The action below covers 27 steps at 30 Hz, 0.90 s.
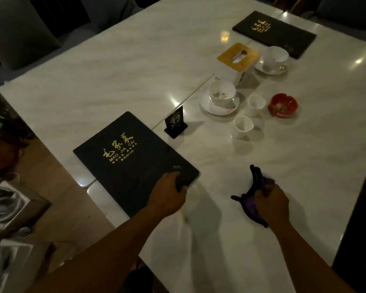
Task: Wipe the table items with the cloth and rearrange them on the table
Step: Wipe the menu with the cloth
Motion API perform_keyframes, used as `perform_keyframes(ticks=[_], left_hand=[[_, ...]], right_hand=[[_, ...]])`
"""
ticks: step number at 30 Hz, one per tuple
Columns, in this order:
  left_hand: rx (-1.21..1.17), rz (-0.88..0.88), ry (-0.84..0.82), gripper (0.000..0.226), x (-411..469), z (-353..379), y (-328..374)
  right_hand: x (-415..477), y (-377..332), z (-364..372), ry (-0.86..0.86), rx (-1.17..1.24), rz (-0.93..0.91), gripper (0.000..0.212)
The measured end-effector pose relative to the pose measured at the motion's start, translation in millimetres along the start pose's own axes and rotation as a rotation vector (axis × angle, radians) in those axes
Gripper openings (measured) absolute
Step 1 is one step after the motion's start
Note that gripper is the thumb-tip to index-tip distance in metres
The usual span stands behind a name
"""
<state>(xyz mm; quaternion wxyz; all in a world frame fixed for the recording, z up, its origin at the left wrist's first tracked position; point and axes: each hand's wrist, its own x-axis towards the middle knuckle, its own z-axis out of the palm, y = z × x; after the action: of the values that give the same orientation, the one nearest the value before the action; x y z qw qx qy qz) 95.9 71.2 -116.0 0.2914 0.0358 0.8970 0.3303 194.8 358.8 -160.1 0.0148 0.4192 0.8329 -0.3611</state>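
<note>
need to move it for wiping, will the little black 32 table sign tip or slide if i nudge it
The small black number-32 table sign is a thin upright panel on a short base, so a high push would probably tip it. The glossy white table looks slick, so a low push likely slides it.

1. table: white, with faint grey marble veining.
2. near menu and far menu: black with gold lettering.
3. cloth: purple with dark edging.
4. ashtray: red.
5. tissue box: white with a golden-yellow top.
6. number stand: black with white digits.
7. cups: white.
</note>
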Motion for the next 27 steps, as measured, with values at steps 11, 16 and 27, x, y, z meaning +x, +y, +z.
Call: perform_keyframes(ticks=[11, 16, 27], left_hand=[[-0.399, -0.882, 0.467, 0.075, 17.6, -83.5, -77.4], [-0.625, -1.042, 0.46, 0.088, 41.5, -108.5, -96.8], [-0.878, -0.897, 0.123, 0.062, 109.8, -86.1, -209.4]], right_hand=[[-56.9, -71.1, 12.6, -0.505, 1.355, 0.262, 0.039], [-77.0, -96.4, 27.0, -0.437, 1.638, 0.371, 0.027], [-109.1, -158.8, 108.8, -0.088, 1.04, 0.359, 0.047]])
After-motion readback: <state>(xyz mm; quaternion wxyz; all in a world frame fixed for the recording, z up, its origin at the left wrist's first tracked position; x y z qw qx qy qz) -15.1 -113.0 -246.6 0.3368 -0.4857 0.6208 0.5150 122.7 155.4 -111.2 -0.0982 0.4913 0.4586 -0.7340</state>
